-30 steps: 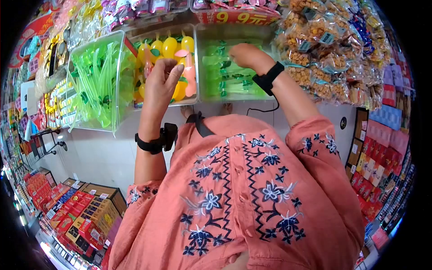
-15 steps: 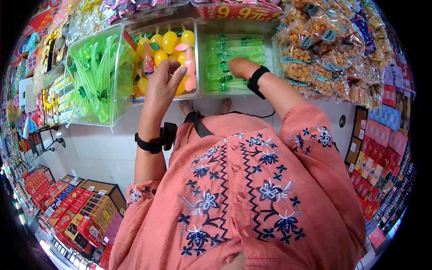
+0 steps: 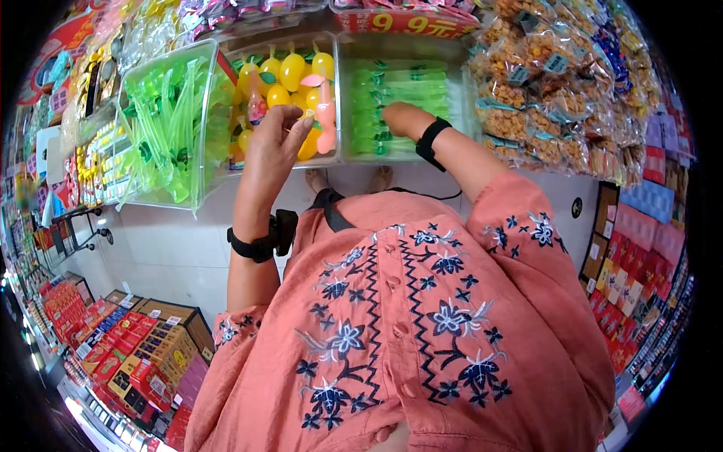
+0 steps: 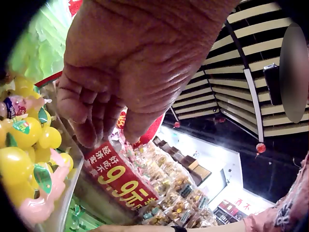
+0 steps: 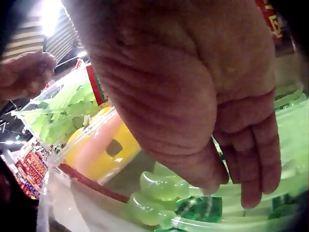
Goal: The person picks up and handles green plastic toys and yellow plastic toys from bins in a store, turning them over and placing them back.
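Note:
My right hand (image 3: 409, 120) reaches down into a clear bin (image 3: 459, 105) of slim green plastic tubes (image 3: 414, 78) lying side by side, with dark green labels. In the right wrist view its fingers (image 5: 251, 166) point down, nearly straight, and the fingertips and thumb tip touch the tubes beside a green label (image 5: 200, 209). My left hand (image 3: 275, 147) hovers above the neighbouring bin of yellow mango-shaped packs (image 3: 291, 73), its fingers loosely curled with nothing in them. Among the yellow packs lies a pink, long-necked one (image 3: 325, 113).
At the left stands a tilted clear bin of loose green tubes (image 3: 167, 120). Bagged brown snacks (image 3: 527, 98) are heaped at the right. A red price sign (image 3: 407, 24) hangs behind the bins. Red boxes (image 3: 128, 339) are stacked low at the left.
My right hand has moved toward my body over the green tubes, which now lie in a neater row. My left hand stays nearly still over the yellow packs.

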`<action>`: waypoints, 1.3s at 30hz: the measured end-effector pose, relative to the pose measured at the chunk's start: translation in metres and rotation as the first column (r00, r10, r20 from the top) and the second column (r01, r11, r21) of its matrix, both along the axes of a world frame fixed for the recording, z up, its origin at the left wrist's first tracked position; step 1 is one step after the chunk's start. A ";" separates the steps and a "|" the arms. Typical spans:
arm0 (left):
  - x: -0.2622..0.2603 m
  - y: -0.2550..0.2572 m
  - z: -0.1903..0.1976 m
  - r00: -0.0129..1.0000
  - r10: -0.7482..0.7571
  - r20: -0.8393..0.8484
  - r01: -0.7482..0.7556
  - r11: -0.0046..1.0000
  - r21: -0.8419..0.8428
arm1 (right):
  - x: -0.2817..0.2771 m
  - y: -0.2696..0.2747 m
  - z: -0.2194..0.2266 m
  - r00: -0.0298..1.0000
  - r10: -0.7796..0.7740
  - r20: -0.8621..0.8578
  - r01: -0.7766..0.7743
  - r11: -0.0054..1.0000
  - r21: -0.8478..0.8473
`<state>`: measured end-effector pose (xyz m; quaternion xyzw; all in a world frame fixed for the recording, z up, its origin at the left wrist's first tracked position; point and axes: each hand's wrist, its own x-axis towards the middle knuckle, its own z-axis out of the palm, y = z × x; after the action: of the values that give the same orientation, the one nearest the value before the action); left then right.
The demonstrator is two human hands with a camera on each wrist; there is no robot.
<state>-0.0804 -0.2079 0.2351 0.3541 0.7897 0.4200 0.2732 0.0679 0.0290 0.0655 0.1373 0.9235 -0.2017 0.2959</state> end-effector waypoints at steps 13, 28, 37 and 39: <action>-0.009 -0.024 0.047 0.990 0.062 -0.124 -0.058 0.998 0.038 | -0.029 -0.003 0.057 0.990 -0.104 -0.096 0.091 0.987 -0.131; -0.127 -0.137 0.043 0.807 0.236 -0.541 -0.304 0.952 -0.040 | -0.049 0.013 0.258 0.464 -0.721 -0.514 0.056 0.603 -0.796; -0.130 -0.135 0.037 0.755 0.302 -0.582 -0.399 0.916 -0.042 | -0.115 -0.099 0.234 0.717 -0.649 -0.252 0.073 0.430 -0.900; -0.135 -0.136 0.037 0.756 0.253 -0.603 -0.378 0.921 -0.089 | -0.130 -0.112 0.229 0.743 -0.614 -0.266 0.036 0.434 -0.900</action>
<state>-0.2149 -0.3444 0.2723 0.2960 0.9222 0.2481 -0.0212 -0.0616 -0.0826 0.2944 0.0934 0.6930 -0.7148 -0.0110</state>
